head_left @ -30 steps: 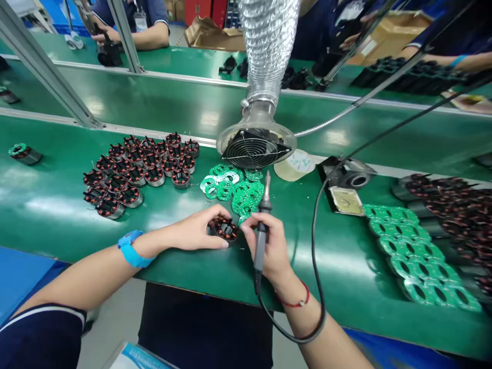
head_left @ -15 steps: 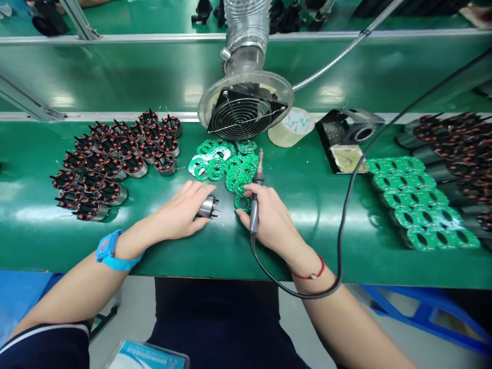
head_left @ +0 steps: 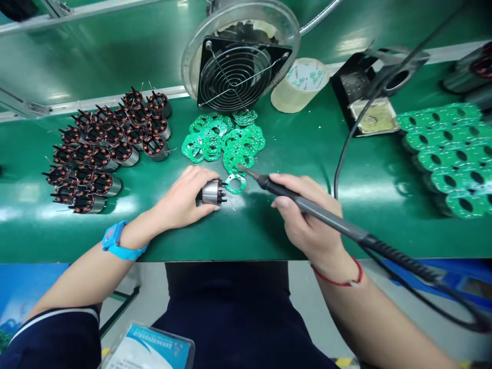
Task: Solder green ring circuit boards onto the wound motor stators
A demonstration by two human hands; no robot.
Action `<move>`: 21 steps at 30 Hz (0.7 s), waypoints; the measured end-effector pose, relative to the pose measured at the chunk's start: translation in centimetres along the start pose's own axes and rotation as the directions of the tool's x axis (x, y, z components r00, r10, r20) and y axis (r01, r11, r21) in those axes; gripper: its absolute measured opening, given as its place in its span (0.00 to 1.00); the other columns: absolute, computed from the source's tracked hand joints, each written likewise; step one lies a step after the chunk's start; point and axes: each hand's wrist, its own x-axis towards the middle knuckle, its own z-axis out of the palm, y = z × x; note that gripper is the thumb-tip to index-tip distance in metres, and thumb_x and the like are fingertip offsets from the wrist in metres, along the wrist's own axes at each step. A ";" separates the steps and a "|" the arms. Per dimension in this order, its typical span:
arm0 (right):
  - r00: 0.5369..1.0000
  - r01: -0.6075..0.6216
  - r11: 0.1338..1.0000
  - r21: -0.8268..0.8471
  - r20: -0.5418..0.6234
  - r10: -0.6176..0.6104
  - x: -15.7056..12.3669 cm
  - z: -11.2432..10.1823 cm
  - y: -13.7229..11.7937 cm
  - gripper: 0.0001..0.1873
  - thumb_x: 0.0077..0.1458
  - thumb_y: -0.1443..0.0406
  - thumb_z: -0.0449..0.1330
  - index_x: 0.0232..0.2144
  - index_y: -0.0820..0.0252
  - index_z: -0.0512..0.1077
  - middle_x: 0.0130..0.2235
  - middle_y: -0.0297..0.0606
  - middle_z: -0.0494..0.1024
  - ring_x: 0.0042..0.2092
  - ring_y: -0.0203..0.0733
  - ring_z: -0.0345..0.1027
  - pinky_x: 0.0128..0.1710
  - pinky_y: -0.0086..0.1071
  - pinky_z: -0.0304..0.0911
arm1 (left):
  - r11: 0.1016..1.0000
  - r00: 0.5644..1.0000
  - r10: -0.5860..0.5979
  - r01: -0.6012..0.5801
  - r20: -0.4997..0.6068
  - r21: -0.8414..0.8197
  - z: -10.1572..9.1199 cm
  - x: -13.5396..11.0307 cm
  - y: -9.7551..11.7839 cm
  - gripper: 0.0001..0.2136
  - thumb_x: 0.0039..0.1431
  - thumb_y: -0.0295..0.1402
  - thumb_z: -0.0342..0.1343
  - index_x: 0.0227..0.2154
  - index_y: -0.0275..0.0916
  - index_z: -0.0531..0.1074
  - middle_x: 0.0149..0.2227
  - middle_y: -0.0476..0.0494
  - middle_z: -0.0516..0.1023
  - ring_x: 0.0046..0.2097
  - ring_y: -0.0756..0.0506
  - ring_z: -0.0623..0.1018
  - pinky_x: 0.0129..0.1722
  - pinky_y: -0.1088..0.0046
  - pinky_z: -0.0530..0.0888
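My left hand (head_left: pixel 188 197) is wrapped round a motor stator (head_left: pixel 211 192), a silver cylinder lying on its side with black pins and thin wires facing right. Close to those pins, a single ring-shaped green circuit board (head_left: pixel 236 184) lies on the bench. My right hand (head_left: pixel 311 212) grips a soldering iron (head_left: pixel 326 214), its tip pointing left over the front of a loose pile of ring boards (head_left: pixel 242 143). Whether the tip touches a board, I cannot tell. The iron's cable trails off to the lower right.
Several stators (head_left: pixel 102 156) stand grouped at the left. A fume extractor fan (head_left: pixel 236 77) hangs over the pile. Behind are a tape roll (head_left: pixel 295 89) and a soldering iron stand (head_left: pixel 357 87) with a sponge (head_left: pixel 373 117). Stators topped with green boards (head_left: pixel 449 154) stand at the right.
The soldering iron has swung from upright to pointing left, and my right hand has moved right. The single ring board now lies apart by the stator pins. The view has shifted closer.
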 end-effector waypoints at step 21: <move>0.941 -0.325 0.924 0.201 -0.025 0.337 -2.6 0.2 1.2 0.09 0.58 0.57 0.62 0.35 0.55 0.75 0.22 0.30 0.75 0.22 0.35 0.70 0.22 0.29 0.66 | 0.995 0.999 0.024 -0.019 -0.040 0.101 0.4 0.4 -0.3 0.17 0.61 0.37 0.57 0.49 0.38 0.63 0.47 0.39 0.72 0.48 0.41 0.70 0.49 0.60 0.67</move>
